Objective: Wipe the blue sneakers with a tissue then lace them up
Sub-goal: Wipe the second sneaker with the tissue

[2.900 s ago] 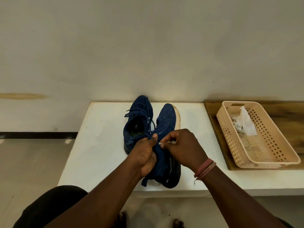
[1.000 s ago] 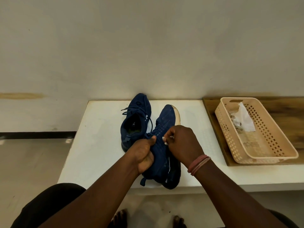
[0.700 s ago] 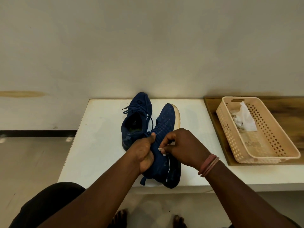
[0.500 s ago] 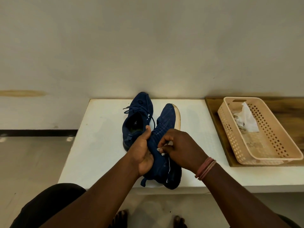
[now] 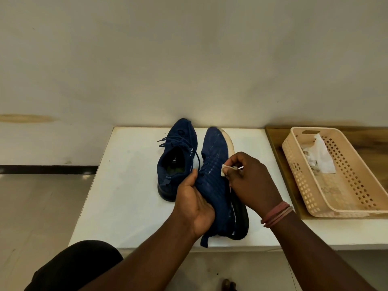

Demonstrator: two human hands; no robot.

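Note:
Two blue sneakers stand on a white table (image 5: 126, 185). The left sneaker (image 5: 176, 158) rests flat with its laces loose. The right sneaker (image 5: 216, 177) is tilted onto its side, its pale sole facing right. My left hand (image 5: 193, 204) grips that sneaker around its heel and upper. My right hand (image 5: 249, 181) pinches a small white tissue (image 5: 225, 169) against the sneaker's side, near the middle of the upper. Most of the tissue is hidden by my fingers.
A beige perforated plastic basket (image 5: 357, 206) sits on a wooden board (image 5: 277, 148) at the right, with crumpled white tissue (image 5: 319, 156) inside. A plain wall rises behind the table. Tiled floor lies to the left, and my dark-clothed knee (image 5: 73, 267) shows at the bottom left.
My right hand has moved with the tissue from the sneaker's lace area to its right side. My left hand's grip has shifted slightly; the sneaker stays tilted.

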